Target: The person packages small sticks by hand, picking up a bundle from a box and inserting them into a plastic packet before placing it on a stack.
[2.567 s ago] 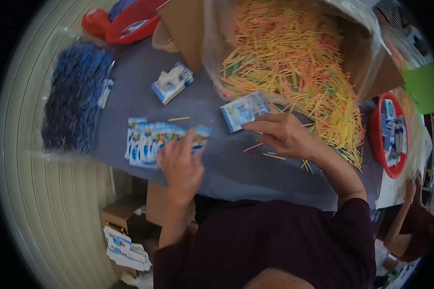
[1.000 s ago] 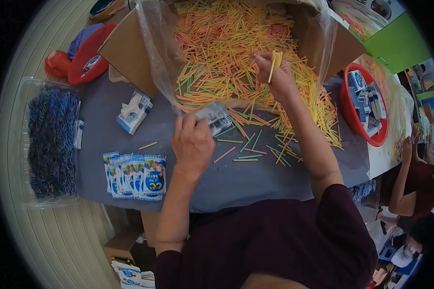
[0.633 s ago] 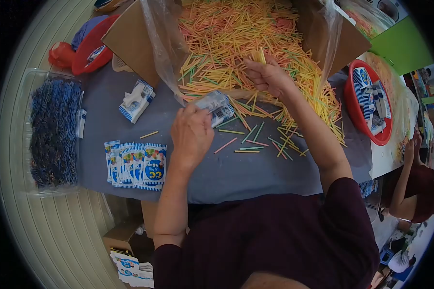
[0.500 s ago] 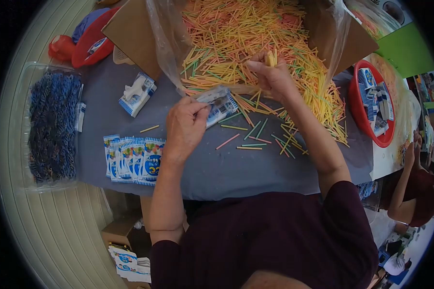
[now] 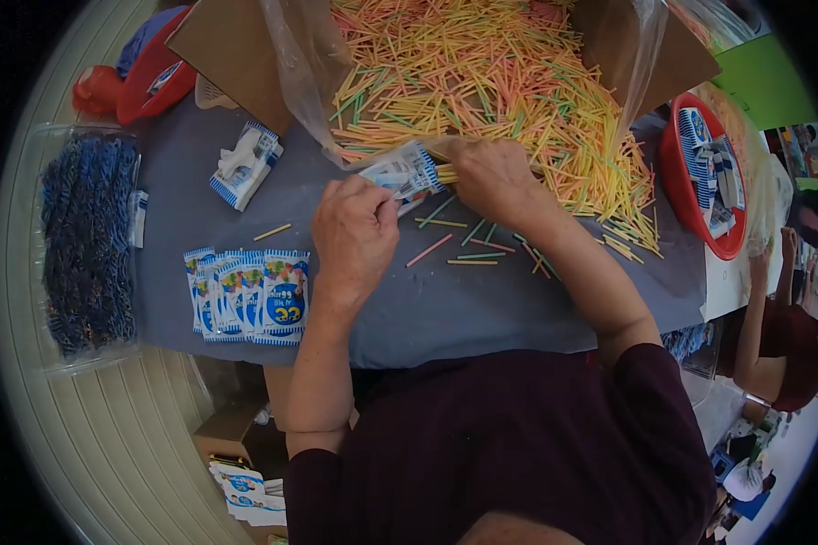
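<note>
My left hand [image 5: 356, 232] is closed on a small blue-and-white plastic packet [image 5: 407, 173], thumb and fingers pinching its near end. The packet lies slanted, its striped end toward my right hand [image 5: 498, 180]. Several yellow sticks [image 5: 446, 173] stick out from my closed right fingers, their tips right at that striped end. Behind both hands spreads a heap of thin yellow, pink and green sticks [image 5: 482, 73]. Loose sticks [image 5: 477, 255] lie on the grey cloth below my right hand. Left of my left forearm is an overlapping row of printed packets [image 5: 284, 295].
A cardboard box [image 5: 236, 59] with a plastic liner holds the heap. An opened tissue pack [image 5: 247, 165] lies left of it. At far left stands a clear tray [image 5: 38, 263] of dark blue packets. A red basin [image 5: 668, 182] with packets is at right, near another person [image 5: 784, 350].
My right hand has come down and left from above the heap, bringing the yellow sticks to the packet's end. My left hand keeps hold of the packet.
</note>
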A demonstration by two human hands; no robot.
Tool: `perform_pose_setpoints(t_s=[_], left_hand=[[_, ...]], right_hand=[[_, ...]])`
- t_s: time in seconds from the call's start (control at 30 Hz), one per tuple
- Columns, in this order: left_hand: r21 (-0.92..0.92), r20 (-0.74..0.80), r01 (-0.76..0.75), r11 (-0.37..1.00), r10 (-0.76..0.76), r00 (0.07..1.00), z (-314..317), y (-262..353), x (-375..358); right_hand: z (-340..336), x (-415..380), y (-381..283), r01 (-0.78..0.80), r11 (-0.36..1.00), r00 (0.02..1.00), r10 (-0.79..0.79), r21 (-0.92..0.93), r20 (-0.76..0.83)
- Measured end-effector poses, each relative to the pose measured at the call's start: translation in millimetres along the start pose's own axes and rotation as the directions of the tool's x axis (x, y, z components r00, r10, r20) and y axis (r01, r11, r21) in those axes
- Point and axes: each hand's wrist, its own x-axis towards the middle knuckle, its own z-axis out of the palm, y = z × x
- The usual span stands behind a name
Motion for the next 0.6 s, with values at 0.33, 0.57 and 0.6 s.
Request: perform_pose_setpoints(t_s=[0.33, 0.57, 0.6], left_hand=[[-0.016, 0.038, -0.015, 1.000, 0.016, 0.999, -8, 0, 0], [-0.297, 0.153, 0.203, 0.933, -0.163, 0.975, -11, -12, 10], [-0.296, 0.146, 0.195, 0.935, -0.157, 0.977, -11, -10, 10]], right_hand=[[-30, -10, 40, -0.067, 0.898, 0.997, 0.079, 0.434, -0.008], [-37, 0, 46, -0.216, -0.206, 0.913, 0.303, 0.954, 0.272], [-38, 6, 44, -0.224, -0.217, 0.890, 0.352, 0.950, 0.291]])
